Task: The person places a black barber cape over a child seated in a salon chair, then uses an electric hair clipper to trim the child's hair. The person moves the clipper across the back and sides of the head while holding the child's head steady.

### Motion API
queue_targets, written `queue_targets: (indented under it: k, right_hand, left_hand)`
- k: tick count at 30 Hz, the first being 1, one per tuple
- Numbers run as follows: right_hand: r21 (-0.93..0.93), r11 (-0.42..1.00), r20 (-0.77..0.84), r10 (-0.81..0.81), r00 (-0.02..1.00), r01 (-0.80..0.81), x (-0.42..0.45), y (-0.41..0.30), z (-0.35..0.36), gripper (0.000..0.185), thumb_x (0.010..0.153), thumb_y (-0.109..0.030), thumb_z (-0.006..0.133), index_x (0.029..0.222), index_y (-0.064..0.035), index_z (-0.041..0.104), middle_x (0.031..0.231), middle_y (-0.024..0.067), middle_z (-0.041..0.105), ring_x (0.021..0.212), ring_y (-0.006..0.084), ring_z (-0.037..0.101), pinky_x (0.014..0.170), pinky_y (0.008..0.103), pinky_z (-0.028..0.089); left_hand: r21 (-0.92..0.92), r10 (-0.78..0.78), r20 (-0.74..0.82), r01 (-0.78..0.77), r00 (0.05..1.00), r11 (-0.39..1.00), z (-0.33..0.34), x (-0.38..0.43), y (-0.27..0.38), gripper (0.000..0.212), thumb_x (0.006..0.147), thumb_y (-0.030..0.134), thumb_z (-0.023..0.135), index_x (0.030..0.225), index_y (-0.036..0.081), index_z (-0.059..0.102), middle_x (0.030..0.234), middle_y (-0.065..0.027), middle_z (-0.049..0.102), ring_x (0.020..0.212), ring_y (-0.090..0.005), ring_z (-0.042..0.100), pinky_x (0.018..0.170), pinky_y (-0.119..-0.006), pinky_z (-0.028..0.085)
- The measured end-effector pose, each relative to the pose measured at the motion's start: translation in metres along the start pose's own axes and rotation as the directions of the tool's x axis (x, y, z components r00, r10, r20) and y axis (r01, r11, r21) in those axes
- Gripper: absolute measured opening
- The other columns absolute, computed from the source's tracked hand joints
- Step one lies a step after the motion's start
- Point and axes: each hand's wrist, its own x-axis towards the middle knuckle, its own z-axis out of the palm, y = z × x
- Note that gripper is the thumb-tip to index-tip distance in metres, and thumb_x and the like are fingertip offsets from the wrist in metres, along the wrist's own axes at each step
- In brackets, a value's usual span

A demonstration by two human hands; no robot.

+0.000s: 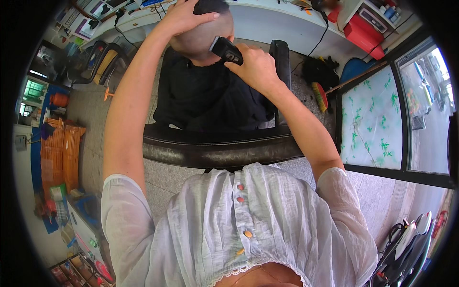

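My right hand (256, 64) grips a black cordless hair clipper (228, 51), its metal blade against or very close to the lower back of a seated person's head (200, 37). The hair there is cropped very short, while a darker, longer patch (211, 5) shows at the crown. My left hand (183, 18) rests on the upper left of the head, thumb stretched across it; the other fingers run partly past the top of the picture. A black cape (211, 93) drapes the person, who sits in a black leather barber chair (218, 147) before me.
A white counter (261, 16) with cords and tools runs along the far side. At the right stand a broom (320, 97) and a framed glass door (373, 118) with a bamboo pattern. Leftward are another chair (104, 62) and a wooden bench (62, 154).
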Motion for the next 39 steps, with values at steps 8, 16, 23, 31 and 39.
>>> queue_targets:
  k: [8,16,23,31,39]
  right_hand:
    - [-0.063,0.988,0.125,0.147,0.981,-0.140,0.002,0.004,-0.005,0.037,0.074,-0.034,0.070,0.090,-0.0014,0.061,0.083,0.0190,0.066,0.082,0.0359,0.064,0.074,0.0441,0.051]
    - [-0.020,0.994,0.100,0.105,0.989,-0.103,0.004,-0.013,-0.012,0.038,0.073,-0.038,0.069,0.094,-0.0069,0.065,0.083,0.0161,0.066,0.081,0.0350,0.064,0.072,0.0438,0.050]
    - [-0.034,0.984,0.154,0.181,0.971,-0.178,0.007,-0.007,-0.019,0.041,0.072,-0.039,0.071,0.102,-0.0111,0.067,0.087,0.0157,0.067,0.084,0.0342,0.064,0.075,0.0418,0.051]
    - [-0.039,0.984,0.209,0.176,0.962,-0.171,0.011,-0.012,-0.024,0.040,0.072,-0.038,0.070,0.098,-0.0088,0.067,0.088,0.0159,0.067,0.085,0.0343,0.064,0.076,0.0422,0.051]
    - [0.023,0.984,0.177,0.167,0.970,-0.174,0.008,-0.011,-0.030,0.046,0.071,-0.039,0.071,0.105,-0.0087,0.067,0.090,0.0150,0.067,0.086,0.0326,0.064,0.077,0.0401,0.050]
  left_hand:
    - [0.017,-0.017,-0.003,0.017,1.000,1.000,0.000,0.000,0.002,0.082,0.073,0.053,0.067,0.137,0.012,0.039,0.130,-0.0273,0.042,0.119,-0.0418,0.044,0.100,-0.043,0.038]
    - [0.025,-0.042,0.003,0.042,0.999,0.999,-0.001,-0.002,0.005,0.081,0.073,0.055,0.065,0.137,0.013,0.039,0.132,-0.0265,0.041,0.119,-0.0420,0.044,0.100,-0.044,0.038]
    - [0.044,-0.019,-0.024,0.020,1.000,0.999,0.000,-0.004,0.004,0.081,0.073,0.055,0.065,0.137,0.013,0.039,0.130,-0.0285,0.043,0.120,-0.0432,0.042,0.101,-0.045,0.037]
    - [0.003,-0.003,-0.045,0.003,0.999,1.000,0.004,-0.004,0.001,0.079,0.072,0.052,0.067,0.136,0.013,0.040,0.129,-0.0292,0.043,0.121,-0.0436,0.041,0.101,-0.045,0.036]
    - [-0.031,-0.002,-0.034,0.001,0.999,1.000,-0.003,-0.010,0.009,0.079,0.072,0.051,0.068,0.135,0.013,0.041,0.129,-0.0293,0.043,0.119,-0.0439,0.042,0.101,-0.045,0.037]
